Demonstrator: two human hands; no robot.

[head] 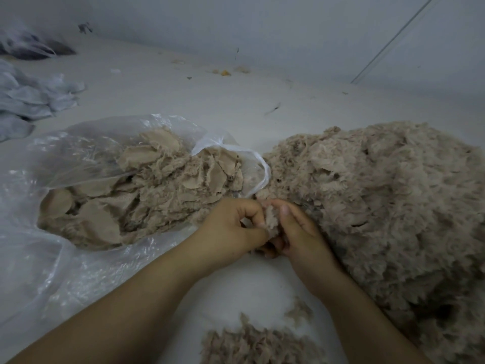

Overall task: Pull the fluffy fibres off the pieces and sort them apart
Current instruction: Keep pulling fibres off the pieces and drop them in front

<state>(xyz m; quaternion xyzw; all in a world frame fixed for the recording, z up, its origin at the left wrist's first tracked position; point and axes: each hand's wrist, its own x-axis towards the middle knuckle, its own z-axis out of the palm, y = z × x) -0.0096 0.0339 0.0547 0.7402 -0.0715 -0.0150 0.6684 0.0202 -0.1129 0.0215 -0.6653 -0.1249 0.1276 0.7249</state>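
From the head camera, looking down over the person's forearms, both hands meet in the middle of the pale floor (236, 106). The left hand (231, 227) has its fingers curled in, pinching one side of a small fuzzy piece (271, 219), and the right hand (294, 229) has thumb and fingers closed on the other side of it, so the scrap sits squeezed between them, just in front of the bag's mouth. To the left lies a clear plastic bag (65, 153), open towards the hands and stuffed with flat tan fabric pieces (147, 185) that look mostly stripped. To the right a big heap of fluff (380, 200) rises, touching the right wrist, and a smaller tuft pile (257, 342) sits near the bottom edge between the forearms. Some grey cloth (29, 98) lies well apart at far left. It looks to me like the pulling step is in hand on this one piece: the two grips are set to tear fibre from backing. The next move, I'd guess, calls for drawing the hands apart, then dropping fluff on the heap and backing in the bag.
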